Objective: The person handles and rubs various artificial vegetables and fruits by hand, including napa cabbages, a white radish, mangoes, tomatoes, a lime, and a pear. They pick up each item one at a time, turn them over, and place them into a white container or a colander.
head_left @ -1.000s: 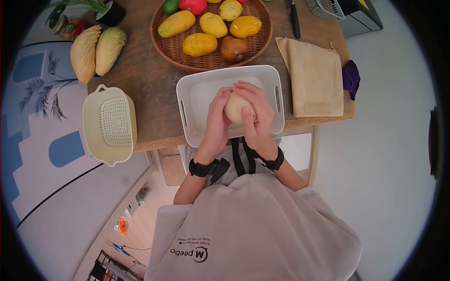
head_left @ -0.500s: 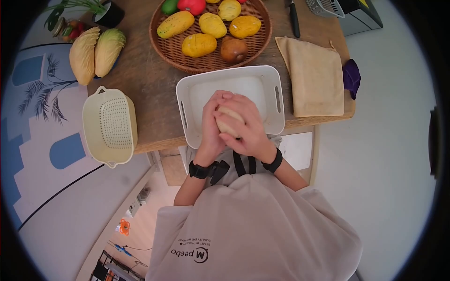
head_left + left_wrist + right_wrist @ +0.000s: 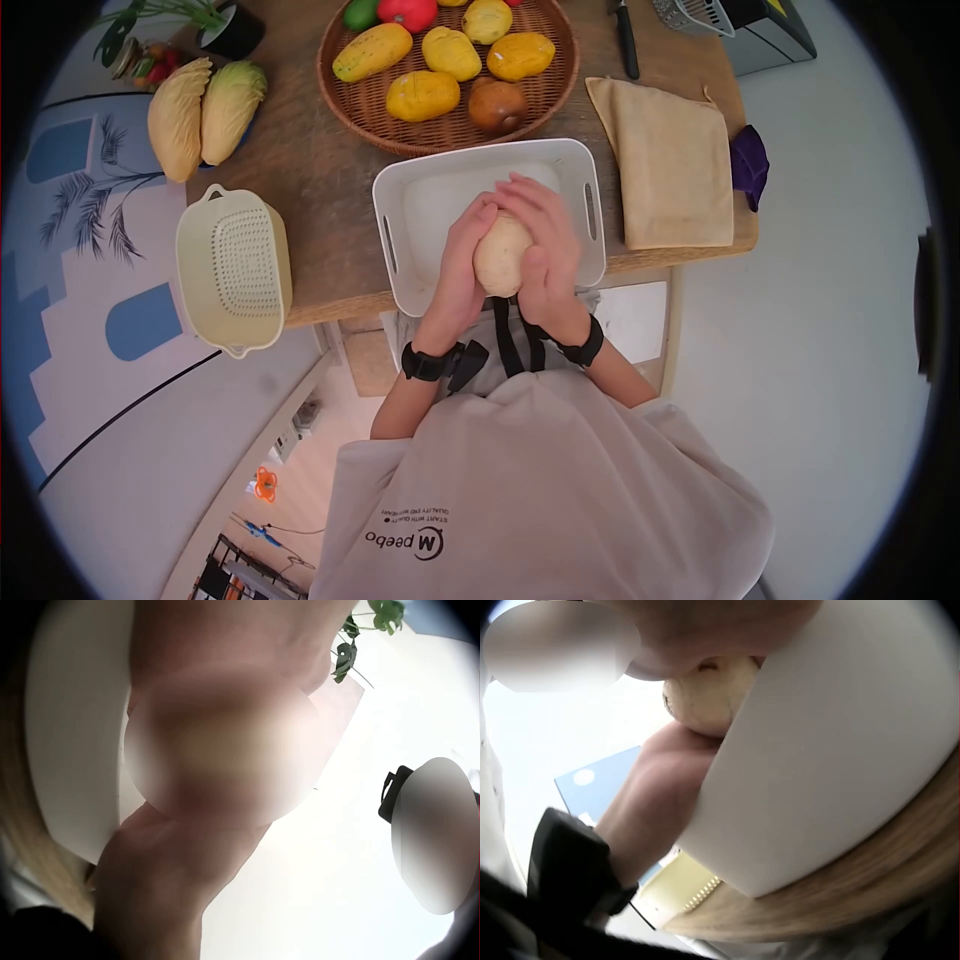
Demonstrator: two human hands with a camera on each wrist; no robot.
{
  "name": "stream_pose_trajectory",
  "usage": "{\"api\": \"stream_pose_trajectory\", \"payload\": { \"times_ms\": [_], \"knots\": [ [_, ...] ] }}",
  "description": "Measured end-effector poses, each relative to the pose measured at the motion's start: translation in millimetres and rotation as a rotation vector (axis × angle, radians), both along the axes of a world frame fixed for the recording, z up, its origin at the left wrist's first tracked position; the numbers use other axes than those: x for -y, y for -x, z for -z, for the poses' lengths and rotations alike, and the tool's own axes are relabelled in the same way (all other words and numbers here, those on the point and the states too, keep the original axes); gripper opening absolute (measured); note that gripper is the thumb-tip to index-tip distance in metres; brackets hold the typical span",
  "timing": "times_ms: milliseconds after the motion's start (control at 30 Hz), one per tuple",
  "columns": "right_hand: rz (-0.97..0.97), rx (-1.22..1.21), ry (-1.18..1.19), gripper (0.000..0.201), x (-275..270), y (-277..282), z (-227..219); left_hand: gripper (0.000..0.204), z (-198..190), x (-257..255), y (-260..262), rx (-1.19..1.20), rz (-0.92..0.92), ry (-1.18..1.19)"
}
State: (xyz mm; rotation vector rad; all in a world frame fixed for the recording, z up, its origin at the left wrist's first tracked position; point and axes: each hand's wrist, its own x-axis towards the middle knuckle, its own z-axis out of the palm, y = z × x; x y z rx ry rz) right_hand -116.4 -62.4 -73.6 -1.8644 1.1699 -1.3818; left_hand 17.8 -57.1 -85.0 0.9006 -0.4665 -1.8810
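A pale, rounded, potato-like vegetable [image 3: 502, 258] is held between both hands above the near side of a white plastic basin [image 3: 425, 190]. My left hand [image 3: 462, 262] cups its left side, fingertips meeting the right hand's at the top. On the other side my right hand [image 3: 553, 255] wraps it, thumb along the near face and fingers slightly blurred over the far end. Dark spots mark the vegetable's skin [image 3: 705, 697] in the right wrist view, where the basin's outer wall [image 3: 832, 742] hides part of it. A blurred patch covers the grip in the left wrist view.
Behind the basin, a wicker tray [image 3: 350, 115] holds several yellow fruits and a brown one. To the left stand a cream colander basket [image 3: 240, 265] and cabbages [image 3: 205, 115]. A folded tan cloth [image 3: 675, 175] and a black-handled knife [image 3: 627, 45] lie right.
The hands were clasped closer over the vegetable half a second ago. Now the right hand has shifted right and its fingers have spread away, leaving more of the vegetable showing, turned more upright.
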Motion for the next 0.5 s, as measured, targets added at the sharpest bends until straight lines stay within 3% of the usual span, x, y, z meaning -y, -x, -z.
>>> {"api": "stream_pose_trajectory", "payload": {
  "times_ms": [100, 200, 300, 333, 433, 500],
  "knots": [
    [-0.093, -0.199, 0.163, 0.041, -6.4, -3.1, -0.5, 0.041, 4.3, -2.7, -2.1, -0.043, -0.066, 0.178],
    [-0.1, -0.158, 0.191, 0.042, -3.6, -1.2, 2.8, 0.042, 4.4, -2.2, -3.5, -0.148, -0.041, -0.061],
    [0.07, 0.134, -0.099, 0.038, -6.8, -0.1, 3.8, 0.042, 2.6, 2.6, 3.5, 0.067, 0.034, 0.05],
    [0.074, 0.128, -0.089, 0.037, -7.3, 1.5, 6.1, 0.043, -10.0, 3.3, 5.4, 0.124, 0.053, 0.016],
    [0.034, 0.031, 0.016, 0.036, -8.0, 4.3, 10.1, 0.042, 9.1, 1.6, 6.1, 0.335, 0.068, 0.266],
    [-0.071, -0.141, 0.177, 0.038, -8.1, 0.4, 6.0, 0.044, 19.4, 0.0, -1.5, 0.218, 0.034, 0.226]
  ]
}}
